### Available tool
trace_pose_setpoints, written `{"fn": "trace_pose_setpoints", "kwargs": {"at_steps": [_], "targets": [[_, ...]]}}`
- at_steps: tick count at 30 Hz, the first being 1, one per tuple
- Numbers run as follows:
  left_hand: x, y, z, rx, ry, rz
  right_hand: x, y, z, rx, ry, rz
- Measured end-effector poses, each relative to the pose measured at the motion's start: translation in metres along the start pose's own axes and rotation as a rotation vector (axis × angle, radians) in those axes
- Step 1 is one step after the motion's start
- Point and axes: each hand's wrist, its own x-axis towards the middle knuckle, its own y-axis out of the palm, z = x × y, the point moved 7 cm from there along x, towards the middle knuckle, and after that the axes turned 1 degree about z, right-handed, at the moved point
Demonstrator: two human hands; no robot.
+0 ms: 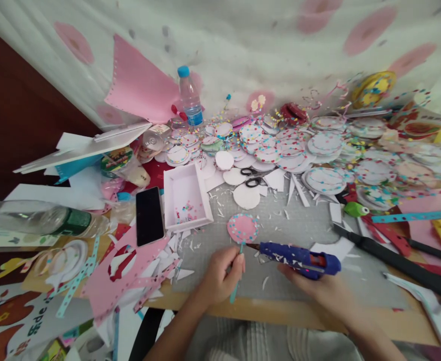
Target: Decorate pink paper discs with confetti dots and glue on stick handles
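My left hand (224, 276) pinches a narrow teal ribbon (234, 292) just below a pink paper disc (242, 228) edged with blue and white dots. The disc lies flat on the grey cutting mat (220, 210). In my right hand (314, 291) is a blue hot glue gun (299, 259), its body speckled with white scraps. The gun points left, and its dark nozzle tip is at the ribbon, close under the disc's lower edge. Whether the tip touches the ribbon I cannot tell.
Beyond the disc stand a white box (186, 193) with confetti and black-handled scissors (252, 178). Piles of decorated paper discs (265, 145) line the back. A phone (150, 215) lies left; a long black-handled tool (389, 255) lies right. A water bottle (190, 98) stands behind.
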Motion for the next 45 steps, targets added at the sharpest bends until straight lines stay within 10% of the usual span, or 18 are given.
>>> {"fn": "trace_pose_setpoints", "kwargs": {"at_steps": [24,30,37,45], "targets": [[0.001,0.000,-0.001,0.019,0.018,0.016,0.003,0.006,0.003,-0.074,-0.037,0.088],[0.001,0.000,-0.001,0.007,0.008,0.000,0.003,-0.019,0.010,-0.095,-0.075,0.006],[0.001,-0.004,0.003,-0.041,-0.032,-0.072,0.007,-0.058,-0.004,-0.484,-0.334,-0.209],[0.001,-0.008,-0.004,-0.265,-0.219,-0.339,-0.024,-0.027,0.043,-0.590,-0.751,-0.333]]}}
